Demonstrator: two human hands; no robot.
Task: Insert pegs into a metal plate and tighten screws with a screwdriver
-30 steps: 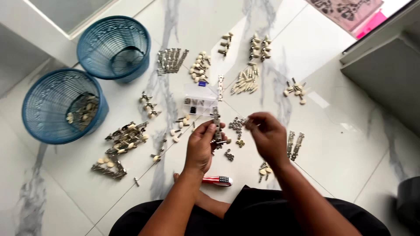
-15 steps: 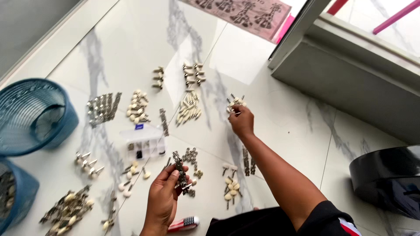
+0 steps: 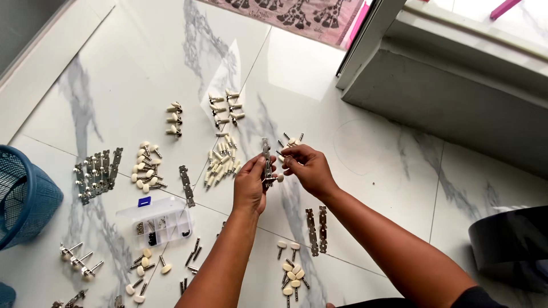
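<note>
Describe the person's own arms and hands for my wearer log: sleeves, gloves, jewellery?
Both forearms are bare from the lower frame edge to the wrist. The left hand and right hand wear no gloves, and no ring, watch or bracelet shows. By the right upper arm, at the bottom edge, a bit of dark short-sleeved garment appears. Nails are too small to judge.

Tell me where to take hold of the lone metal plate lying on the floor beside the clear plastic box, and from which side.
Judging by its pose, grip the metal plate across its narrow width near the middle, coming straight down from above. It lies flat on the tile floor, long and thin, with bare tile along both long edges, though the clear plastic box sits close to its lower end.
</note>
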